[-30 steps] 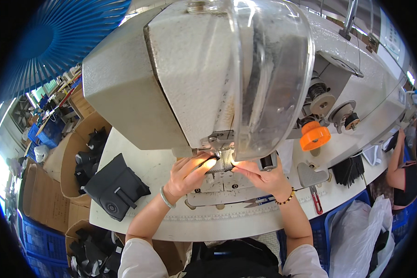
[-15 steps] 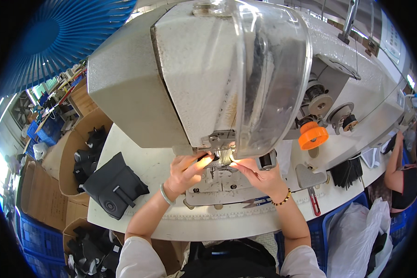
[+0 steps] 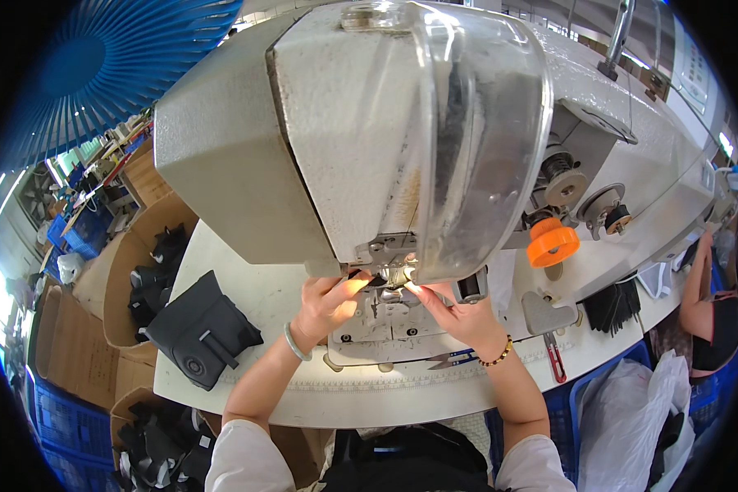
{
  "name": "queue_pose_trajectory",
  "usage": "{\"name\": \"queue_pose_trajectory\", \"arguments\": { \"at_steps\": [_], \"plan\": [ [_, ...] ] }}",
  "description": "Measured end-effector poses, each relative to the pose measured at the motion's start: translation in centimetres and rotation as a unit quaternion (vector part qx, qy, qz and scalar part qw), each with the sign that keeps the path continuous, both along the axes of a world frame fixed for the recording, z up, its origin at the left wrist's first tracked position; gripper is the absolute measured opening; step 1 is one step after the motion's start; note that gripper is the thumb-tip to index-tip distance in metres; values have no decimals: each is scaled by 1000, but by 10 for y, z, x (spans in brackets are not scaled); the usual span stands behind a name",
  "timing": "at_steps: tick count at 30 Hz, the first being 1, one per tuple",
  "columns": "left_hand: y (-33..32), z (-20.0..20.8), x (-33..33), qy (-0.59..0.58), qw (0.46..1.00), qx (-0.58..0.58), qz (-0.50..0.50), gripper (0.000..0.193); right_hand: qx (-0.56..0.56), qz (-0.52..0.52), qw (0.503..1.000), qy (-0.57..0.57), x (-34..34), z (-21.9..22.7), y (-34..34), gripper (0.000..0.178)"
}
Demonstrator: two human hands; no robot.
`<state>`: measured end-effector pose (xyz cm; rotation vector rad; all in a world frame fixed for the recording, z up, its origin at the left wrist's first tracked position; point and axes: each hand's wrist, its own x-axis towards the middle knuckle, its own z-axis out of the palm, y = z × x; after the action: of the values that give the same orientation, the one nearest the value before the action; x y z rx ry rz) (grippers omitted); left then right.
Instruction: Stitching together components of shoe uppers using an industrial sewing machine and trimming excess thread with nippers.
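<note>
A large pale sewing machine (image 3: 353, 123) fills the middle of the view, its lit needle area low at the front. My left hand (image 3: 326, 307) is at the left of the needle area, thumb and fingers pinched together beside a small dark piece that is mostly hidden. From the right, my right hand (image 3: 461, 318) reaches in with its thumb and fingers closed at the presser foot (image 3: 398, 277). What each hand pinches is too small and too covered to make out. Blue-handled thread snips (image 3: 459, 358) lie on the table just below my right hand.
At left on the white table (image 3: 303, 402) lies a black pouch (image 3: 205, 328). Cardboard boxes (image 3: 78, 340) of black pieces stand beyond it. Red-handled snips (image 3: 556, 359) and black strips (image 3: 613, 308) are at right. A blue fan (image 3: 74, 66) is upper left; another person (image 3: 713, 320) sits far right.
Both hands stay at the needle area with only slight finger shifts. The fingertips of my left hand have bent a little, and the rest looks the same.
</note>
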<state>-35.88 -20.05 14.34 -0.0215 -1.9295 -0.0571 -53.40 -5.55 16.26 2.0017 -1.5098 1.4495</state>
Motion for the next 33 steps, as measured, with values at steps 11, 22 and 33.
{"name": "queue_pose_trajectory", "arguments": {
  "at_steps": [11, 22, 33],
  "plan": [
    [-5, -4, 1, -10, 1000, 20, -21, 38, -1, 4, 1000, 13, 4, -1, 1, 16],
    [0, 0, -4, -5, 995, 94, -17, 31, 40, -23, 999, 3, 7, -7, 1, 17],
    [-2, -6, -6, -18, 987, 158, -26, 28, 26, -2, 999, -34, 16, 1, -1, 10]
  ]
}}
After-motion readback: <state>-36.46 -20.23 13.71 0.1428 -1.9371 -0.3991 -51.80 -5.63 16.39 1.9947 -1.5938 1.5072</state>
